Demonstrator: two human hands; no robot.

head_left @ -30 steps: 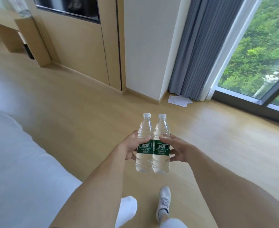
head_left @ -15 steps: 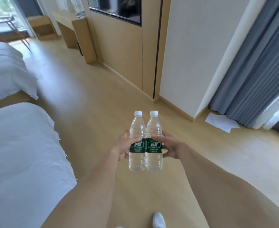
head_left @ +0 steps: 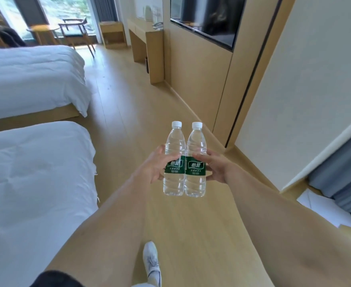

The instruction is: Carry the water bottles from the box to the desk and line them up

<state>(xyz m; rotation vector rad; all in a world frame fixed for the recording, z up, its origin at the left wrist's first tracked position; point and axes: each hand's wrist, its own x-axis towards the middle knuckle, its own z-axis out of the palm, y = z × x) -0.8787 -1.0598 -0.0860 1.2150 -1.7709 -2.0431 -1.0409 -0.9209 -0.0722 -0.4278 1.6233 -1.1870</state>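
Bottles first: two clear water bottles stand upright and side by side in mid-air, touching along their length, pressed together between both hands over the wooden floor (head_left: pixel 191 235). Both bare forearms reach forward from the bottom of the view and converge on them. The left hand (head_left: pixel 153 164) cups the left bottle (head_left: pixel 174 160) from its outer side, thumb laid across the front just above the green label and fingers curled round the back. The right hand (head_left: pixel 214 166) does the same on the right bottle (head_left: pixel 195 162) — thumb across the front above the label, fingers wrapped behind, out of sight. Both white caps are on and the bottoms of the bottles hang free below the hands.

Under the arms, one white shoe (head_left: pixel 152 264) is planted on the pale planks. A white-covered bed (head_left: pixel 35 183) fills the left side, and a second bed (head_left: pixel 29 77) lies beyond it. Sheets of white paper (head_left: pixel 323 210) lie on the floor at the right, by a grey curtain (head_left: pixel 344 183). A white wall (head_left: pixel 307 90) and wood panelling run up the right side, with a dark screen (head_left: pixel 207 23) set into the panelling. Farther along that wall stands the wooden desk (head_left: pixel 145 44), well apart from the bottles — a kettle (head_left: pixel 147 13) sits on its top. At the far end a chair (head_left: pixel 75 32) and a small round table (head_left: pixel 43 31) stand by a window (head_left: pixel 64 7).
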